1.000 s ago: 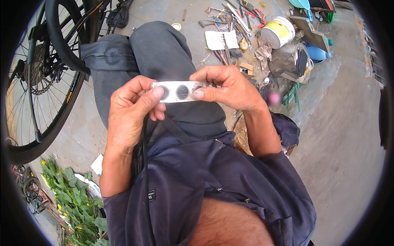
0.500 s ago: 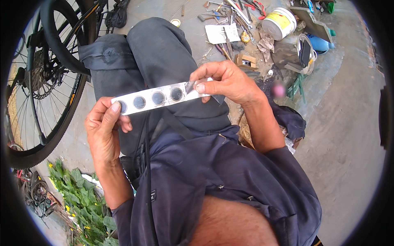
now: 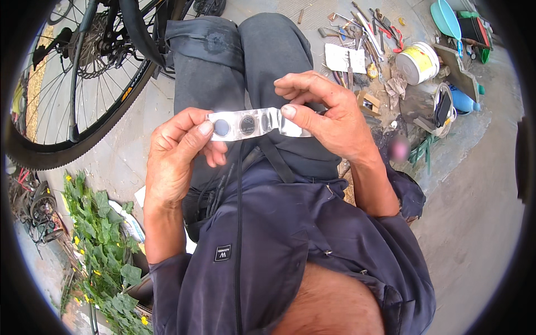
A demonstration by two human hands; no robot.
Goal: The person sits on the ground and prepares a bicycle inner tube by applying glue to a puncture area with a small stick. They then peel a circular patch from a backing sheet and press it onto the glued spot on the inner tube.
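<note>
A white strip of round dark tube patches (image 3: 234, 126) is held up above my lap, its surface shiny and creased. My left hand (image 3: 181, 139) pinches its left end between thumb and fingers. At the other end, my right hand (image 3: 324, 114) has its thumb over the strip and its index finger stretched out above; the strip bends sharply beside that thumb. Several patches show between the hands; the right end is partly hidden by the right hand.
A bicycle wheel (image 3: 84, 151) stands at the left, a black tube (image 3: 137, 33) hanging by it. Tools (image 3: 365, 33), a white bucket (image 3: 417, 62) and a small cardboard box (image 3: 368, 104) sit at the upper right. Leafy plants (image 3: 103, 245) grow at the lower left.
The view has shifted, so hands and strip appear farther right. The strip has gone from flat and stretched to creased and bent near my right thumb, and the hands are closer together.
</note>
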